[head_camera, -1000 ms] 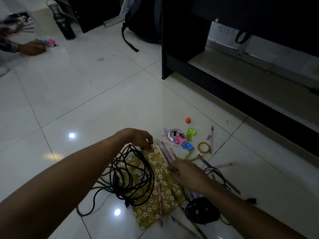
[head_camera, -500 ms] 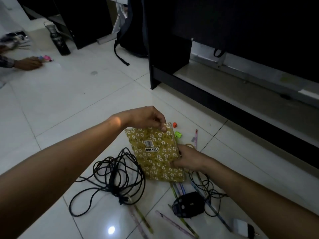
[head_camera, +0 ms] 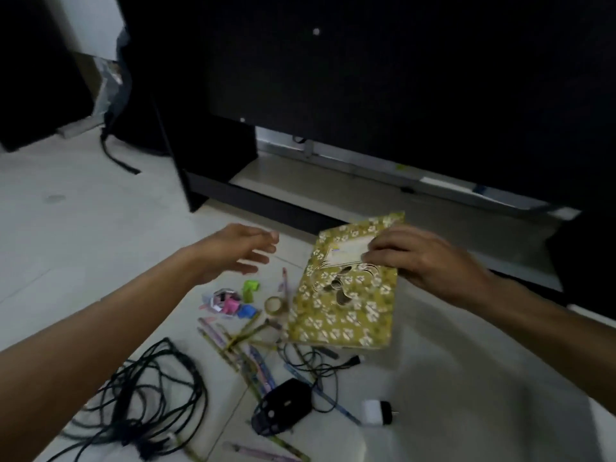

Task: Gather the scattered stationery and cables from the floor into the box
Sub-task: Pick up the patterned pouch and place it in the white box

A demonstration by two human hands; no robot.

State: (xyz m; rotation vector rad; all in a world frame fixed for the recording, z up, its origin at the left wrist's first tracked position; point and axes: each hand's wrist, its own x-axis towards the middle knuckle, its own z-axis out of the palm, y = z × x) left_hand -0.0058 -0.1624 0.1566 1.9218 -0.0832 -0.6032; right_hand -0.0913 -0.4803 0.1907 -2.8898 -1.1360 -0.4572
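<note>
My left hand (head_camera: 238, 253) has let go, fingers spread; my right hand (head_camera: 421, 263) alone now grips the floral notebook (head_camera: 346, 305), lifted right of centre

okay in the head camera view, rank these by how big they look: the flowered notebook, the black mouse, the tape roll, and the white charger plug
1. Flowered notebook, held up by the right hand, so nearness to the camera enlarges it.
2. Black mouse.
3. White charger plug.
4. Tape roll; close to the plug in size, so that order is unsure.

Bare forearms (head_camera: 110, 325), no sleeves
</note>
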